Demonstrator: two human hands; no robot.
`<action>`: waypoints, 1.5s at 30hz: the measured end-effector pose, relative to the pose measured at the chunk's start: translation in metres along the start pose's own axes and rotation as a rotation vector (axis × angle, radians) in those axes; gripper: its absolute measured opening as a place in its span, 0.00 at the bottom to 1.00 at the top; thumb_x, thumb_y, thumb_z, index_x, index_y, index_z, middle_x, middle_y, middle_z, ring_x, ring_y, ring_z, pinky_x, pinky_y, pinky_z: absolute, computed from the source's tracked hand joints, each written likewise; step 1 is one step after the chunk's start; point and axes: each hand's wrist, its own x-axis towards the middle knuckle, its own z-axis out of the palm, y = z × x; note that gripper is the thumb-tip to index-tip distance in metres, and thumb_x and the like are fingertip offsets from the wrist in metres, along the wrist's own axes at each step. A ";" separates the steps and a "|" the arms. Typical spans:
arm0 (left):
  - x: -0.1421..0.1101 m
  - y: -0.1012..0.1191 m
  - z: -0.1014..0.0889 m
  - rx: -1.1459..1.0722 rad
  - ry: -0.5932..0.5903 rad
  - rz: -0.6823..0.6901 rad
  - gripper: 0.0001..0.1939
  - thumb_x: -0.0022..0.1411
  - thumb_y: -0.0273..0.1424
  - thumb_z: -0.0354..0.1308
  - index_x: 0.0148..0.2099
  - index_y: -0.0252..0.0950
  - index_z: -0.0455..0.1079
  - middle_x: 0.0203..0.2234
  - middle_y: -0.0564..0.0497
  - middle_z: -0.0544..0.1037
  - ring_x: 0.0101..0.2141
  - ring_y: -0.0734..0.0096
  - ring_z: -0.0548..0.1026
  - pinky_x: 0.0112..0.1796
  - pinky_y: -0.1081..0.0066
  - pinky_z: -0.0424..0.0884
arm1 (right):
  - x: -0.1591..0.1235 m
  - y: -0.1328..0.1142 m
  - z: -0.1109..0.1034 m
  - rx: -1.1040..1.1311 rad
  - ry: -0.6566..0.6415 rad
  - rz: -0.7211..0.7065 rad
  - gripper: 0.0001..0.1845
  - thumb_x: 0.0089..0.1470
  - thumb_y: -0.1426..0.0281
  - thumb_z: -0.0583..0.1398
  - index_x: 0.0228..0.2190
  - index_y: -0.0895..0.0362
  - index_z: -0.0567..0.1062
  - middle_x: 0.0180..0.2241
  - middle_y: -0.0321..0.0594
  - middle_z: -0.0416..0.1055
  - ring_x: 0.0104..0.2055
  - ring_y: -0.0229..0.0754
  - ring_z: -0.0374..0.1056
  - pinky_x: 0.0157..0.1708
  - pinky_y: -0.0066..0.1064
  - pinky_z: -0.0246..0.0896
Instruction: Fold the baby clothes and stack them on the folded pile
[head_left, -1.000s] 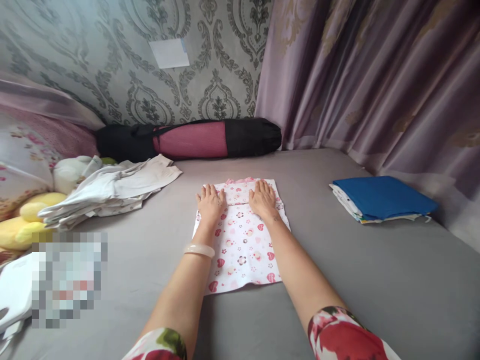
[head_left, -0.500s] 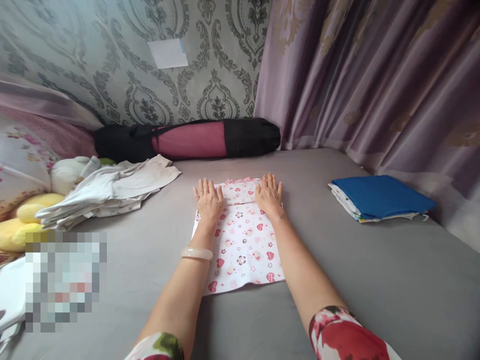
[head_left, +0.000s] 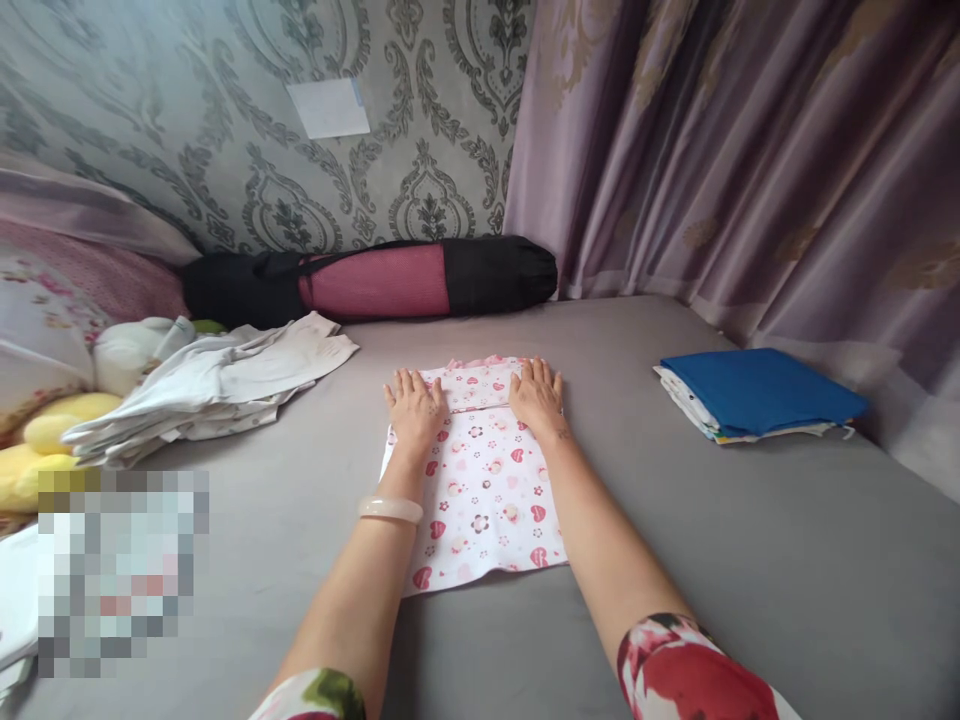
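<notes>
A white garment printed with pink hearts and flowers lies on the grey bed sheet, its far end folded over toward me into a band. Pink frilly trim shows along the far edge. My left hand rests flat on the left end of the folded band, fingers spread and pointing away from me. On the band's right end my right hand lies palm down in the same way, fingers apart. Neither hand grips the cloth. A pale bangle circles my left wrist.
Pale folded clothes are piled at the left beside yellow and white plush toys. A black and pink long bag lies along the wall. To the right sits a folded stack with blue cloth on top. A blurred patch covers the lower left.
My left hand has slid slightly toward me on the folded band, and the right fingers have drawn back a little. The view has shifted slightly; the garment keeps its folded shape.
</notes>
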 end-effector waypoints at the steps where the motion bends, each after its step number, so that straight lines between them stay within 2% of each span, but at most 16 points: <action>1: 0.000 0.001 -0.001 -0.004 0.020 0.032 0.32 0.71 0.40 0.36 0.64 0.21 0.61 0.64 0.32 0.62 0.66 0.49 0.55 0.65 0.49 0.46 | -0.001 -0.003 -0.002 0.003 0.010 -0.014 0.32 0.67 0.64 0.40 0.66 0.67 0.54 0.69 0.54 0.45 0.71 0.51 0.38 0.67 0.50 0.29; 4: -0.002 0.002 -0.002 -0.010 0.042 0.205 0.32 0.71 0.42 0.35 0.66 0.25 0.59 0.66 0.36 0.60 0.68 0.54 0.51 0.66 0.52 0.41 | -0.005 -0.015 -0.003 0.013 0.035 -0.113 0.31 0.67 0.64 0.40 0.66 0.65 0.53 0.70 0.51 0.43 0.72 0.50 0.37 0.68 0.50 0.25; 7: -0.003 0.002 -0.001 0.001 -0.044 0.289 0.30 0.71 0.42 0.35 0.66 0.31 0.60 0.65 0.39 0.62 0.67 0.55 0.54 0.66 0.50 0.42 | -0.009 -0.024 0.002 0.011 0.004 -0.181 0.31 0.67 0.63 0.41 0.66 0.63 0.54 0.70 0.49 0.44 0.72 0.50 0.37 0.68 0.48 0.26; 11: -0.002 0.002 0.001 0.017 -0.148 0.290 0.29 0.71 0.41 0.35 0.64 0.31 0.62 0.63 0.38 0.65 0.64 0.52 0.59 0.64 0.48 0.48 | -0.012 -0.026 0.011 -0.009 -0.019 -0.175 0.31 0.67 0.63 0.42 0.65 0.64 0.56 0.69 0.48 0.46 0.71 0.49 0.37 0.67 0.47 0.29; 18: -0.001 0.003 -0.002 0.012 -0.171 0.274 0.28 0.71 0.42 0.37 0.64 0.33 0.61 0.64 0.39 0.64 0.65 0.52 0.57 0.64 0.48 0.48 | -0.010 -0.023 0.012 -0.015 -0.024 -0.176 0.31 0.67 0.63 0.42 0.65 0.63 0.57 0.69 0.49 0.46 0.71 0.49 0.38 0.67 0.47 0.30; 22: -0.002 0.003 -0.002 -0.008 -0.145 0.282 0.29 0.71 0.41 0.36 0.65 0.32 0.60 0.64 0.39 0.63 0.66 0.53 0.56 0.64 0.48 0.46 | -0.012 -0.026 0.008 0.011 -0.024 -0.177 0.31 0.67 0.63 0.42 0.65 0.64 0.56 0.69 0.49 0.46 0.71 0.50 0.38 0.67 0.49 0.29; 26: -0.004 0.004 -0.004 -0.066 -0.107 0.402 0.28 0.72 0.39 0.37 0.68 0.34 0.57 0.66 0.42 0.61 0.67 0.58 0.52 0.66 0.49 0.41 | -0.017 -0.033 0.007 0.046 -0.020 -0.288 0.30 0.67 0.64 0.41 0.66 0.62 0.54 0.70 0.46 0.43 0.72 0.47 0.35 0.68 0.48 0.26; 29: -0.004 0.004 -0.004 -0.081 -0.176 0.491 0.26 0.72 0.36 0.37 0.67 0.36 0.59 0.65 0.44 0.63 0.66 0.61 0.56 0.66 0.51 0.42 | -0.020 -0.038 0.011 0.051 -0.056 -0.368 0.30 0.67 0.65 0.41 0.66 0.62 0.55 0.70 0.44 0.45 0.72 0.45 0.36 0.69 0.46 0.27; 32: -0.003 0.005 -0.003 -0.077 -0.229 0.491 0.25 0.71 0.35 0.38 0.65 0.37 0.61 0.64 0.44 0.64 0.65 0.61 0.59 0.65 0.50 0.44 | -0.020 -0.039 0.017 0.038 -0.080 -0.371 0.30 0.67 0.66 0.41 0.66 0.61 0.56 0.69 0.44 0.48 0.71 0.44 0.40 0.69 0.47 0.28; 37: -0.003 0.005 -0.005 -0.091 -0.227 0.483 0.24 0.70 0.33 0.39 0.64 0.37 0.62 0.64 0.44 0.64 0.65 0.61 0.59 0.65 0.50 0.45 | -0.018 -0.038 0.019 0.027 -0.087 -0.360 0.30 0.67 0.66 0.41 0.66 0.61 0.56 0.69 0.43 0.47 0.71 0.44 0.39 0.69 0.47 0.28; 40: -0.004 0.005 -0.009 -0.113 -0.186 0.495 0.24 0.68 0.30 0.39 0.63 0.35 0.63 0.63 0.44 0.66 0.65 0.63 0.59 0.65 0.52 0.46 | -0.020 -0.040 0.014 0.035 -0.090 -0.369 0.30 0.67 0.66 0.40 0.66 0.61 0.56 0.69 0.44 0.47 0.71 0.45 0.39 0.69 0.47 0.27; 45: -0.003 0.003 -0.011 -0.145 -0.126 0.479 0.27 0.63 0.24 0.40 0.64 0.32 0.60 0.61 0.41 0.68 0.64 0.65 0.61 0.65 0.59 0.48 | -0.029 -0.050 0.010 0.049 -0.128 -0.497 0.30 0.67 0.65 0.39 0.66 0.60 0.55 0.70 0.43 0.44 0.72 0.45 0.37 0.68 0.49 0.26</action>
